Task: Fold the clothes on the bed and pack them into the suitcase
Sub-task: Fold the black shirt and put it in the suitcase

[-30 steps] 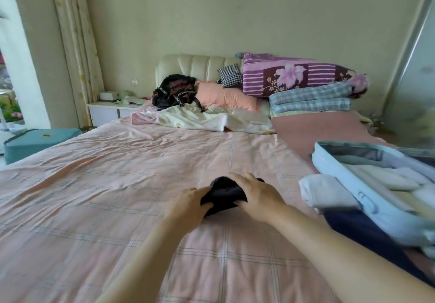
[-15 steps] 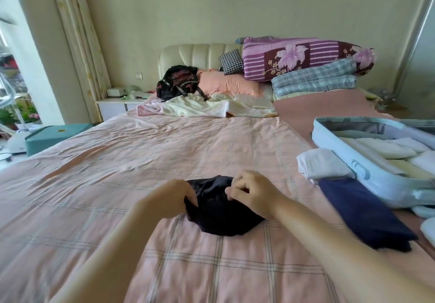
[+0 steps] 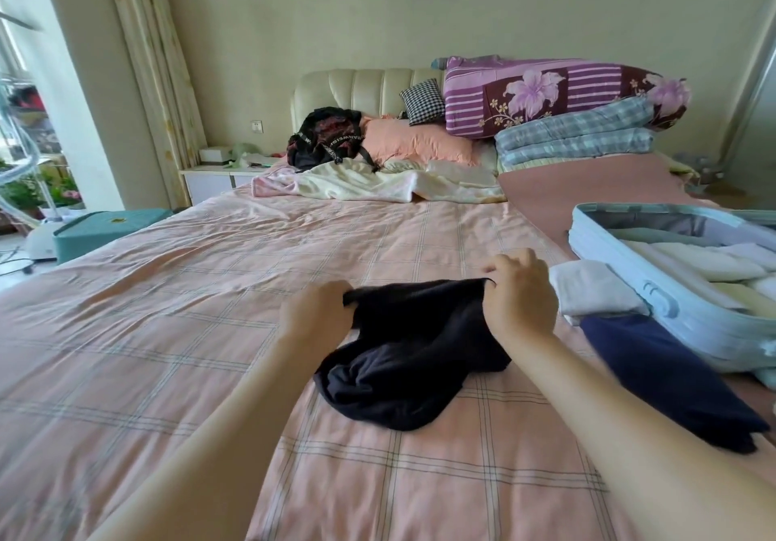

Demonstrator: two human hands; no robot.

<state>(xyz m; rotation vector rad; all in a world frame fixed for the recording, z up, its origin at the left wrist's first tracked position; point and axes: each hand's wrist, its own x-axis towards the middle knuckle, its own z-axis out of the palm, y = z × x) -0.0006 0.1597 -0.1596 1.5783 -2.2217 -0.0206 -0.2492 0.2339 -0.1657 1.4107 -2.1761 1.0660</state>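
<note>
A black garment (image 3: 411,355) hangs crumpled from both my hands over the pink checked bed (image 3: 168,330). My left hand (image 3: 315,318) pinches its upper left edge and my right hand (image 3: 518,294) pinches its upper right edge, stretching the top edge between them. Its lower part rests bunched on the sheet. To the right lies an open light-blue suitcase (image 3: 655,301) with several pale folded clothes inside. A folded white garment (image 3: 592,288) and a folded navy garment (image 3: 672,376) lie beside the suitcase.
At the head of the bed sit a black backpack (image 3: 327,137), a pink pillow (image 3: 415,141), stacked quilts (image 3: 562,99) and a crumpled cream sheet (image 3: 378,181). A teal box (image 3: 105,227) stands on the floor at left, next to a nightstand (image 3: 218,179).
Both hands have lifted the black garment off the sheet and spread apart, opening it out from a small bunch into a wider hanging piece. The view has tilted down towards the bed.
</note>
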